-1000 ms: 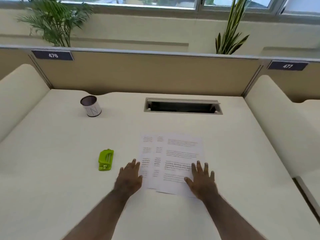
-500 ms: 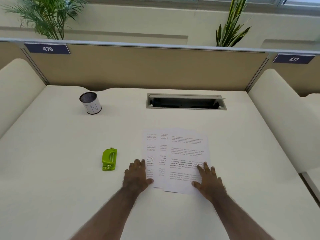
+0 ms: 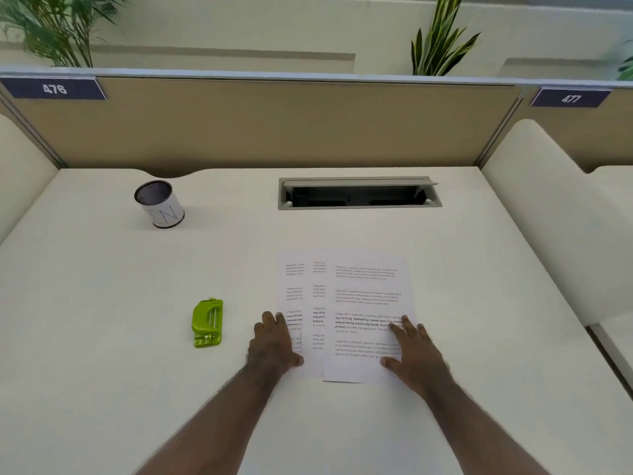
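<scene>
Three printed sheets of paper (image 3: 356, 293) lie fanned and overlapping in the middle of the cream desk (image 3: 102, 337). My left hand (image 3: 274, 344) lies flat with straight fingers on the lower left edge of the sheets. My right hand (image 3: 416, 354) lies flat on the lower right part of the top sheet. A small green hole punch (image 3: 207, 322) sits on the desk a short way left of my left hand, apart from it.
A white cup with a dark rim (image 3: 159, 204) stands at the back left. An open cable slot (image 3: 358, 193) is set into the desk behind the paper. A tan partition (image 3: 274, 121) closes the back; cream padded dividers (image 3: 548, 214) flank both sides.
Both hands have slid a little further onto the sheets. My view has tilted downward, so the desk fills more of the frame. The paper, hole punch and cup stay in place.
</scene>
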A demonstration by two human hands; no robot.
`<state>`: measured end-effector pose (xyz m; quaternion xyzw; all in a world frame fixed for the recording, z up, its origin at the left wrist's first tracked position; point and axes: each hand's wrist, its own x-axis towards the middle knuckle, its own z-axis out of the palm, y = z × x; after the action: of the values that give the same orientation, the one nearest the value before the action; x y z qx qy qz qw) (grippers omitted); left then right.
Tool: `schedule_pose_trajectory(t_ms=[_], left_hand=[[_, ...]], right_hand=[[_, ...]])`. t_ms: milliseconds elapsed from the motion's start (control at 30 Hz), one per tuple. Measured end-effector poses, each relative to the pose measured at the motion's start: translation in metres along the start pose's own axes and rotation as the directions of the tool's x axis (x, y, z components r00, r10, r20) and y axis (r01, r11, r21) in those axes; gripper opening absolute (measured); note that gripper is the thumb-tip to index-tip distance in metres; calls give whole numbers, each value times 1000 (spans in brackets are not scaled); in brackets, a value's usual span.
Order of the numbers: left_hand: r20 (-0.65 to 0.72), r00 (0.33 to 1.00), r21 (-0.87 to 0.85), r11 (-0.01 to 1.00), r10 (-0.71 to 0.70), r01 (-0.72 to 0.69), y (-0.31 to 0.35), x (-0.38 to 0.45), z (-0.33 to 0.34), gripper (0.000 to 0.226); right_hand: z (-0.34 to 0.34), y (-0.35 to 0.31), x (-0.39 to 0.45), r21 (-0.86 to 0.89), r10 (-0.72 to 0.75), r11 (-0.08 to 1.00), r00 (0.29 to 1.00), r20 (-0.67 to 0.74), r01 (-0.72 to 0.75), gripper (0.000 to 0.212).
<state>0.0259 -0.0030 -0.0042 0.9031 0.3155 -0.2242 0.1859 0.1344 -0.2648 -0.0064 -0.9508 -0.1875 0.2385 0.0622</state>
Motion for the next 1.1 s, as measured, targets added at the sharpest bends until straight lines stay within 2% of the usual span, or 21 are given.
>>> schedule_pose_trajectory(t_ms=[167,333,567,733,900,1033,1100], left_hand=[[6,997,-8,997,-78,78,9,2,0,104],[12,992,-47,991,-123,123,14,4,1,105],[5,991,-259,957,-130,127,14,2,5,98],[-10,993,-464,880,-122,103,10,4,14,102],[-8,974,-658,735,-226,165,11,12,5,86],[-39,981,-627,769,-187,122,15,17,-6,47],[-73,979,-595,796,-190,110,17,20,-8,36]], right_hand=[[-4,0,2,-21,1,1000,998,-62,-2,75],[-10,1,12,8,57,998,991,-123,-57,80],[-11,-3,21,14,81,997,992,-100,-80,84],[-9,-6,21,17,87,996,992,-91,-86,83],[-10,-8,24,29,82,996,993,-87,-80,83],[-10,-13,27,61,74,996,993,-88,-69,85],[-10,-15,28,67,74,995,994,-84,-68,86]])
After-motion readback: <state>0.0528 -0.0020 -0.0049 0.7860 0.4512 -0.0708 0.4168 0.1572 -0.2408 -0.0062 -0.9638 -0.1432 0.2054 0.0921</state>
